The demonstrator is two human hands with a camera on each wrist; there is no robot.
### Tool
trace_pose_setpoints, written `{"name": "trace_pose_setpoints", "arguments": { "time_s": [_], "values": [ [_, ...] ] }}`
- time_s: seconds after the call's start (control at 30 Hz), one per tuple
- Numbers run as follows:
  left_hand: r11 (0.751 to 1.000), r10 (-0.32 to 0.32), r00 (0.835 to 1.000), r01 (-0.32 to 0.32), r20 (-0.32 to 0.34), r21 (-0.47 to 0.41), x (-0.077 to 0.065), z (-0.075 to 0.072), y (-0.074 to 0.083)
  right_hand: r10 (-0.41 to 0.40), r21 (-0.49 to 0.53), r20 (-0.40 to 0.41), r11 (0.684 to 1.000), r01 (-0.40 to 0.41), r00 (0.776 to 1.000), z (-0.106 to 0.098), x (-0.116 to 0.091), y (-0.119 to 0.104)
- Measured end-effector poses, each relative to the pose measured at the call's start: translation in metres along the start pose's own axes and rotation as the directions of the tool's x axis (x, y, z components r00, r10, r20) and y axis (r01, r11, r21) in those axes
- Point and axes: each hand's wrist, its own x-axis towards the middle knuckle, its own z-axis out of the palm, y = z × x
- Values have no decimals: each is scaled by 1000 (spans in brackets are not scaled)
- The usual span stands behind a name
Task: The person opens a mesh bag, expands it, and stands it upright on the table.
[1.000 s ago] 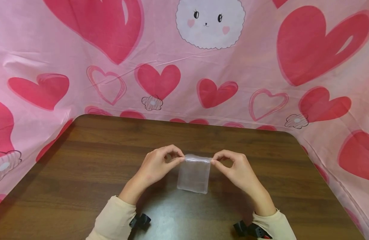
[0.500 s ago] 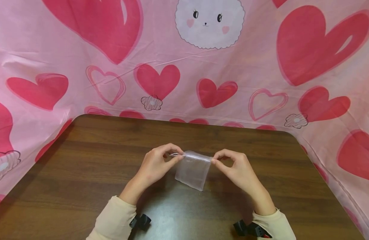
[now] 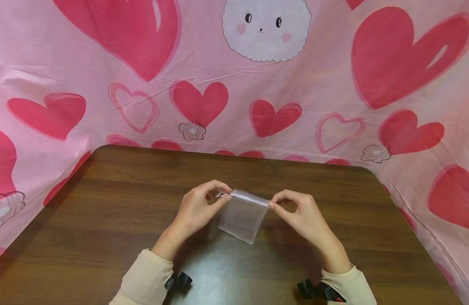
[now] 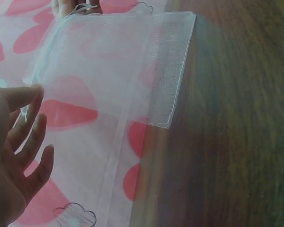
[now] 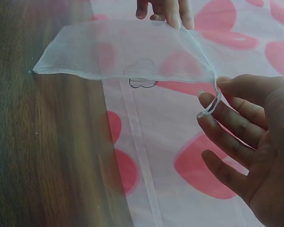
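A sheer white organza drawstring pouch (image 3: 243, 218) hangs flat between my hands, its drawstring edge at the top. My left hand (image 3: 198, 205) pinches the top left corner between thumb and forefinger, and a small loop of cord sticks out there. At the opposite top corner, my right hand (image 3: 303, 214) pinches the edge the same way. In the right wrist view a white cord loop (image 5: 213, 106) dangles by the right fingertips. Through the thin mesh (image 4: 109, 56) the background shows, with nothing visible inside. The other fingers of both hands are spread loosely.
Below the hands lies a brown wooden table (image 3: 143, 169) with rounded far corners. A pink cloth (image 3: 234, 72) with red hearts stands behind and along both sides. Black wrist devices (image 3: 179, 281) sit at both cream sleeves.
My left hand has risen slightly, so the pouch's top edge now slopes down to the right. Its lower end has swung to the left. My right hand has stayed nearly still.
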Motion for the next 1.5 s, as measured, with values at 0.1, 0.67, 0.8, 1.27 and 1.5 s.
{"name": "trace_pose_setpoints", "arguments": {
  "time_s": [0.1,0.67,0.8,1.27,1.5],
  "values": [
    [1000,-5,1000,5,-4,1,0,0,1,-5,-1,12,1000,5,1000,0,0,0],
    [997,-69,996,67,64,29,-1,1,1,52,26,-34,998,-51,998,3,-1,-2],
    [997,-70,995,67,78,41,-1,1,1,59,37,-41,998,-58,997,3,-1,-3],
    [998,-68,997,68,32,-2,-1,2,-1,57,57,-43,997,-55,997,3,-1,-2],
    [998,-57,998,57,15,-26,-1,2,0,57,34,-34,998,-56,998,7,0,2]
  ]
}}
